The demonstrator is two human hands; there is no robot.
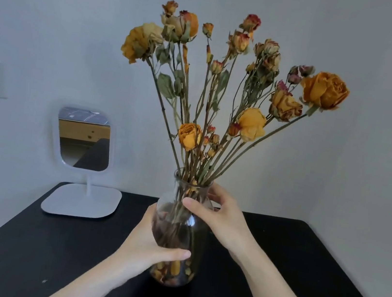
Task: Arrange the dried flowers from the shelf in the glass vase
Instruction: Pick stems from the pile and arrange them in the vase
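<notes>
While both hands clasp it, the glass vase (pixel 187 226) stands upright on the black table (pixel 34 251), about midway between its left and right edges. The left hand (pixel 147 245) wraps the lower body, fingers curled round the far side and thumb laid across the front. The right hand (pixel 220 215) grips the shoulder just below the neck, thumb in front, fingers behind. The dried flowers (pixel 250 123) sit in the vase, stems bunched through the neck and fanning out above it. Loose petals (pixel 172 270) lie in the bottom. A white stand mirror (pixel 84 141) occupies the table's back left corner.
</notes>
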